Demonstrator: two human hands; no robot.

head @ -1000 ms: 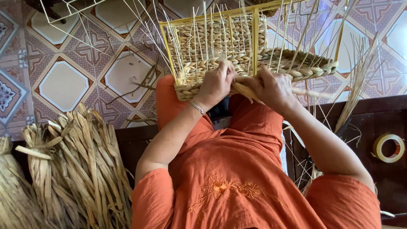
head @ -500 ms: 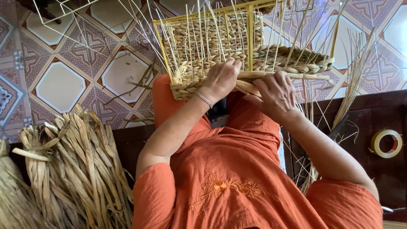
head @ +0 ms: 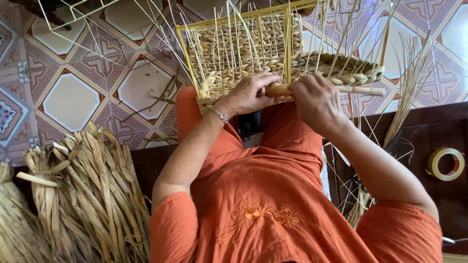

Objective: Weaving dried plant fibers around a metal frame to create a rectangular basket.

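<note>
A half-woven basket (head: 278,53) rests on the person's lap, its lower rows plaited while bare stakes stand unwoven above. The left hand (head: 248,93) presses the woven rim; the right hand (head: 316,97) grips a thick strand (head: 363,90). Dried reed bundles (head: 87,190) lie on the floor's near left edge.

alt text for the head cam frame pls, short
A person in orange clothes holds a half-woven basket on a yellow frame in their lap, left hand and right hand gripping a thick fibre strand at its near edge. Bundles of dried fibre lie at left, a tape roll at right.
</note>
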